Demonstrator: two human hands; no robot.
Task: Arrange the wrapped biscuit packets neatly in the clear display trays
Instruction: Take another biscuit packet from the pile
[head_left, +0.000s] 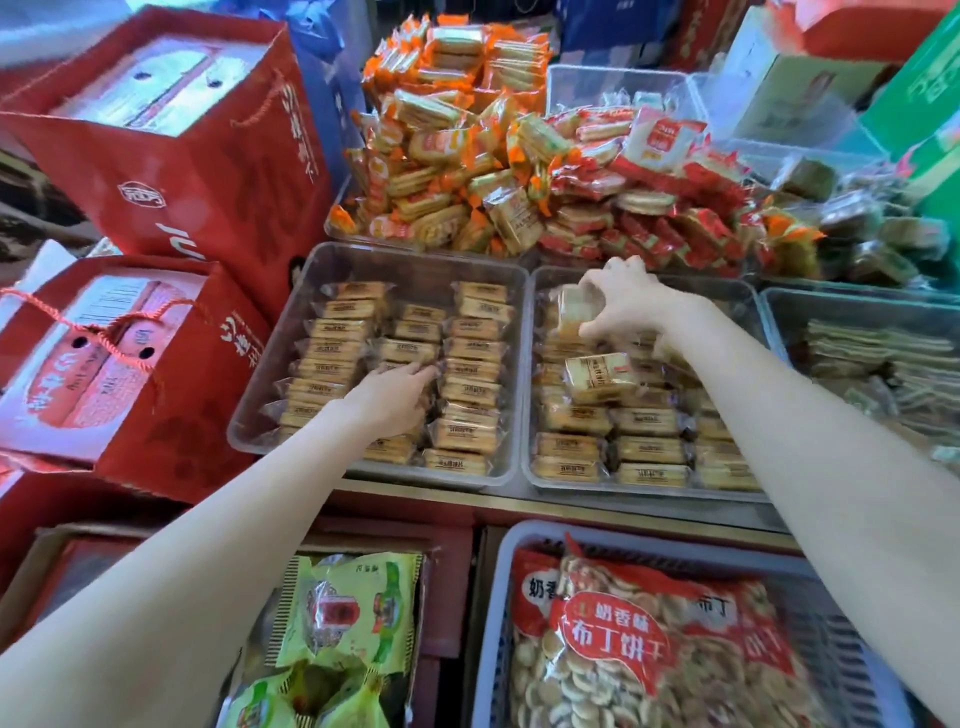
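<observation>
While both arms are reaching forward over two clear trays, the left hand (392, 397) is lying flat with fingers pressed together on the middle column of packets in the left tray (270, 364). Three columns of biscuit packets (470, 387) are sitting there, their long axes running from 9 to 3 o'clock; the hand is hiding several, so I cannot count them exactly. At 3 o'clock of it, the right tray (748, 306) is holding more rows, with one loose packet (597, 376) lying tilted on top. The right hand (626, 304) is pinching a raised packet (571, 309), blurred, at this tray's 12 o'clock end.
</observation>
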